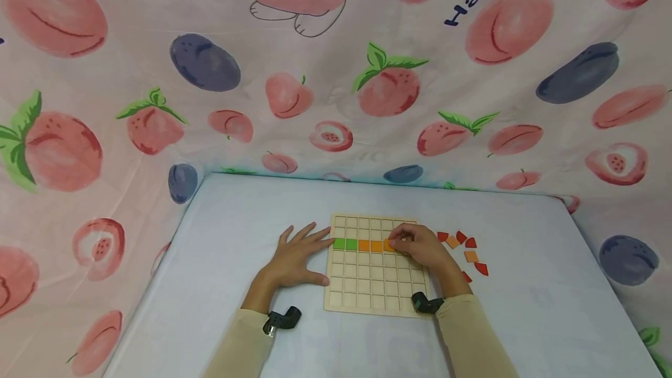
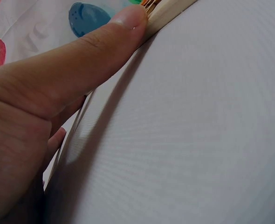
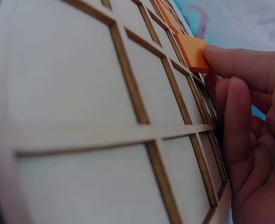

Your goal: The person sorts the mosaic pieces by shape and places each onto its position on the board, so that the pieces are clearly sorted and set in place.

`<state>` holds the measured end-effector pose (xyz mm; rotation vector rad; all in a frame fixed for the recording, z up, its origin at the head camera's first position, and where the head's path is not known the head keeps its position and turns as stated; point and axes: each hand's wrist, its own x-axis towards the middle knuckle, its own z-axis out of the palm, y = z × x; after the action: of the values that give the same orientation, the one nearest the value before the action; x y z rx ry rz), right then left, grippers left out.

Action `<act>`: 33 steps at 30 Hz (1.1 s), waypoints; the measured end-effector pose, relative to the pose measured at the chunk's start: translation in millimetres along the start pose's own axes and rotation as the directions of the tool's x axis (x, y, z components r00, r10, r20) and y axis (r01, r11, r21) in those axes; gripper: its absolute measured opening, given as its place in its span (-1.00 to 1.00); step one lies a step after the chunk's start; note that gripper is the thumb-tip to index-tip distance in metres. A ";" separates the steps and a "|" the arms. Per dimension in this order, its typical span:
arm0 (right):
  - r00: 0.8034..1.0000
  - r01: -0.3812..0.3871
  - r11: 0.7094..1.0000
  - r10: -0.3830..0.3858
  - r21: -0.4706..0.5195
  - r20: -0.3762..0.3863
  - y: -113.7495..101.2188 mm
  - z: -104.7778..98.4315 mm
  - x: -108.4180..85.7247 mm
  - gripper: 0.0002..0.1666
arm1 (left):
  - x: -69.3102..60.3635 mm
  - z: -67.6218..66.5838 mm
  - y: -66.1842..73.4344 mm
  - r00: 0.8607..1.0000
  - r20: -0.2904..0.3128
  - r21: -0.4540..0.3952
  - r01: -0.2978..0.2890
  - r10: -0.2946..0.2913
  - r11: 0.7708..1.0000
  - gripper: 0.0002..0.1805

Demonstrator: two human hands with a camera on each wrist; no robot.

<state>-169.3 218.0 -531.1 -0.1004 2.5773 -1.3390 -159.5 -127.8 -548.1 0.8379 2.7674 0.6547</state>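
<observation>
A wooden grid board (image 1: 371,295) lies on the table, with two green squares (image 1: 345,244) and two orange squares (image 1: 370,245) side by side in one row. My right hand (image 1: 422,247) pinches another orange square (image 3: 192,52) between thumb and fingers, tilted over the cell at the right of that row. At the board's left edge my left hand (image 1: 296,258) rests with fingers spread and straight, its fingertips and thumb touching the rim. In the left wrist view the thumb (image 2: 95,58) presses on the board's edge (image 2: 168,17).
Right of the board lie several red pieces (image 1: 481,269) and orange squares (image 1: 471,256), loosely scattered beside my right forearm. The table (image 1: 535,308) has a white cover. A fruit-patterned cloth (image 1: 325,63) hangs behind it and at the sides.
</observation>
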 end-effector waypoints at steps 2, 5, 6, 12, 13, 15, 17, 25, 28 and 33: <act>1.000 0.000 1.000 0.000 -0.006 0.000 -0.9 0.3 -0.6 -0.85 | 0.0 0.3 -0.2 1.000 0.003 -0.001 0.004 -0.004 1.000 0.09; 1.000 0.002 1.000 -0.002 -0.016 0.001 -1.9 0.7 -1.2 -0.86 | -0.2 0.4 -0.4 1.000 0.002 -0.004 0.003 -0.003 1.000 0.09; 1.000 0.002 1.000 -0.002 -0.019 -0.001 -2.2 0.8 -1.3 -0.87 | -0.3 0.4 -0.3 1.000 -0.002 -0.005 -0.001 0.001 1.000 0.09; 1.000 0.010 0.999 -0.011 -0.050 -0.001 -2.0 1.5 -0.9 -0.89 | -0.8 -0.4 0.4 1.000 -0.007 0.004 -0.006 0.006 1.000 0.07; 1.000 0.013 0.999 -0.013 -0.053 0.000 -1.9 1.7 -0.8 -0.90 | -0.8 -0.5 0.4 1.000 -0.007 0.005 -0.006 0.006 1.000 0.07; 1.000 0.017 0.998 -0.017 -0.055 -0.001 -1.9 1.9 -0.7 -0.91 | -0.8 -0.2 0.5 1.000 -0.011 0.006 -0.008 0.008 1.000 0.08; 1.000 0.021 0.998 -0.021 -0.055 -0.002 -1.5 2.0 -0.7 -0.92 | -0.8 -0.1 0.6 1.000 -0.017 0.003 -0.011 0.011 1.000 0.08; 0.999 0.042 0.996 -0.043 -0.076 -0.007 1.7 2.3 0.5 -0.95 | -0.7 0.6 0.5 1.000 -0.020 -0.001 -0.011 0.011 1.000 0.07; 0.999 0.044 0.996 -0.046 -0.080 -0.013 1.4 3.1 0.5 -0.95 | -0.6 0.9 0.3 1.000 -0.022 -0.001 -0.013 0.013 1.000 0.07; 0.999 0.031 0.996 -0.033 -0.085 -0.020 0.0 4.0 0.1 -0.95 | -0.7 0.6 0.6 1.000 -0.018 -0.004 -0.011 0.011 1.000 0.08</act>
<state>-168.4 214.8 -533.4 -0.1429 2.6614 -1.2479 -158.4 -127.5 -548.3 0.8515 2.7778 0.6733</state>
